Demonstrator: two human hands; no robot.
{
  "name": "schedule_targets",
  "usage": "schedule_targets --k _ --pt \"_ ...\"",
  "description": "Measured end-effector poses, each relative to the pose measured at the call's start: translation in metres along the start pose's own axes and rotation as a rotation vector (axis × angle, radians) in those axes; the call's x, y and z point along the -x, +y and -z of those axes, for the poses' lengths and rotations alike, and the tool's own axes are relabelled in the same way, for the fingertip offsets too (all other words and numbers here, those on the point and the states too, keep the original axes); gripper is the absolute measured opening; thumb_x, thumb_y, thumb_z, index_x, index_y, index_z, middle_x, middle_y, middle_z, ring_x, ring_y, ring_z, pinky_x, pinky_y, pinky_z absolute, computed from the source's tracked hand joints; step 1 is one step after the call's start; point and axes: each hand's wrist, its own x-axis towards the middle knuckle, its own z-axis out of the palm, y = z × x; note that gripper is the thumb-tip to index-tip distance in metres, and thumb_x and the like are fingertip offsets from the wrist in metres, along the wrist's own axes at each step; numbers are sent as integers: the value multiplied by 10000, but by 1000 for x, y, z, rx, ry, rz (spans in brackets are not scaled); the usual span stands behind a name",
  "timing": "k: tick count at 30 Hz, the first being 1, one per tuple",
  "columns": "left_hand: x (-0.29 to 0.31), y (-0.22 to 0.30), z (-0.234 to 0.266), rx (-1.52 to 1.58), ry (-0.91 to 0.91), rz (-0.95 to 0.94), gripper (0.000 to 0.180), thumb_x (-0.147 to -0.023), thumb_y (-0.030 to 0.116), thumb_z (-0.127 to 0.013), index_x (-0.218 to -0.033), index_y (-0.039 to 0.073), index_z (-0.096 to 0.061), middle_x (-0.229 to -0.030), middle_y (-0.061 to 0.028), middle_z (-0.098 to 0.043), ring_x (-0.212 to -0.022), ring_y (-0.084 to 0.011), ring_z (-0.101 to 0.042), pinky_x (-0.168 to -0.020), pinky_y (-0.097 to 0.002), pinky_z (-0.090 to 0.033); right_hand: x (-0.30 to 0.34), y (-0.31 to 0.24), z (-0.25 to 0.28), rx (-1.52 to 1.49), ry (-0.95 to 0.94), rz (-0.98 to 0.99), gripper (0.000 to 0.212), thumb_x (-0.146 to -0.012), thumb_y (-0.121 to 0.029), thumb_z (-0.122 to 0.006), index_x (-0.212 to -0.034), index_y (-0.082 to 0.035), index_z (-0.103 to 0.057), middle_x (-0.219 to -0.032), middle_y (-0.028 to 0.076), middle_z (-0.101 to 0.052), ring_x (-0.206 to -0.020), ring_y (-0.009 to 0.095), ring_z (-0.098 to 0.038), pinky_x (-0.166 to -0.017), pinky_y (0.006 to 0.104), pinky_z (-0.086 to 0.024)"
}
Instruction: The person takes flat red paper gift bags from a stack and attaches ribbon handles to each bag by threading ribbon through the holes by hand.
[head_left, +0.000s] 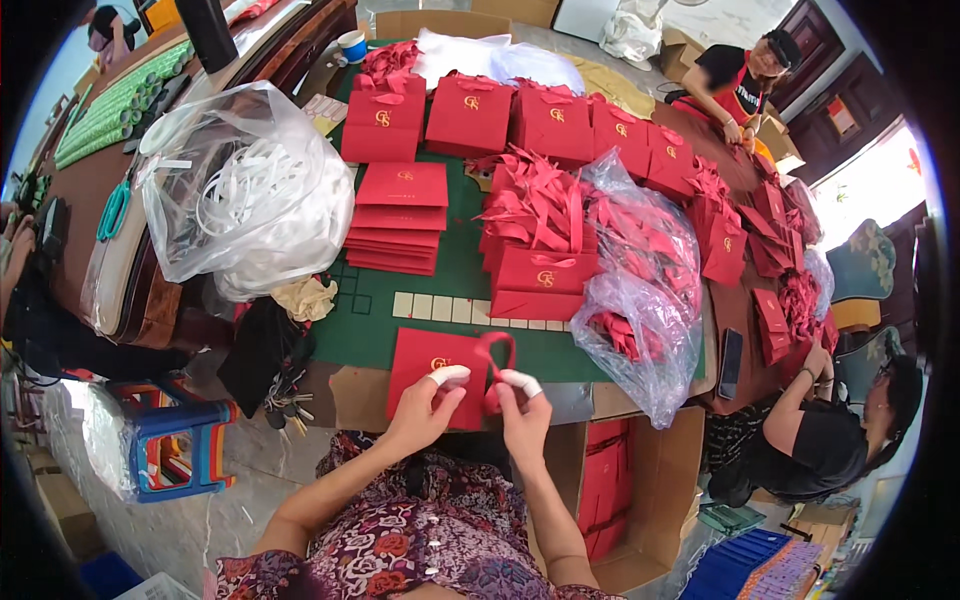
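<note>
Judging by the piles, the work is well along but not finished; several rows and stacks of red paper bags with ribbon handles (545, 235) already stand beyond the green mat (455, 275), more finished ones fill the far end of the bench (330, 385), and a pile of flat red bags (398, 215) without handles waits on the far left part of the mat; a cardboard box (640, 490) below the near edge of the mat, to the right, holds more flat red pieces, so a good share seems left to do

The bag in hand is a flat red bag (430, 365) lying at the near edge of the mat, its ribbon not yet seated as far as can be judged; a loop of red ribbon (497, 355) rises from its right corner

The left hand (425, 405) comes up from below the mat's near edge, wrist bent, thumb and taped forefinger pressed down on the lower middle of the flat bag, pinning it; the other fingers are curled under; the right hand (520, 410) is raised just right of it, its taped fingertip and thumb pinching the lower end of the ribbon loop, the remaining fingers folded in

A clear sack of white strips (245, 190) sits left of the mat; a clear bag of red ribbons (640, 325) sits at the mat's right edge; other people work at the far and right ends
</note>
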Motion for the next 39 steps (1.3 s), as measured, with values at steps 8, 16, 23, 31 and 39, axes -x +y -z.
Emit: schedule_targets --k 8,16,23,31,39 --pt "1 -6 -16 520 -207 207 357 -938 92 -652 -1280 16 -585 -1090 -42 -668 -955 -78 -613 -805 -242 -510 -20 -9 -6 -234 -41 -79 172 -959 -43 -619 -1125 0 -606 -962 23 -643 -848 76 -606 -718 221 -512" --pt "3 -5 -7 302 -212 252 187 -929 88 -661 -1099 9 -657 -990 -6 -673 -869 -68 -620 -737 -245 -517 -20 -9 2 -276 36 -86 148 -966 -44 -605 -1110 -9 -607 -976 23 -633 -872 84 -606 -750 218 -507" --pt "-9 5 15 -307 36 -185 149 -891 33 -627 -1030 34 -679 -984 -129 -684 -834 -260 -685 -733 -322 -541 -2 -20 9 345 376 288 224 -872 7 -680 -1085 -1 -611 -1055 85 -613 -813 148 -618 -711 262 -520" --pt "-18 10 11 -169 -21 -120 155 -890 9 -610 -1042 -2 -583 -919 -161 -684 -876 -308 -698 -758 -375 -546 -9 -33 -7 718 -259 527 270 -818 -57 -753 -1073 -43 -668 -977 144 -639 -772 282 -646 -669 341 -530" --pt "-44 -2 27 -207 -158 -193 255 -871 55 -668 -1112 16 -597 -925 -147 -673 -819 -277 -694 -734 -365 -551 -19 -17 -12 620 -203 332 129 -832 -94 -736 -943 -48 -689 -816 108 -634 -710 258 -634 -629 357 -503"
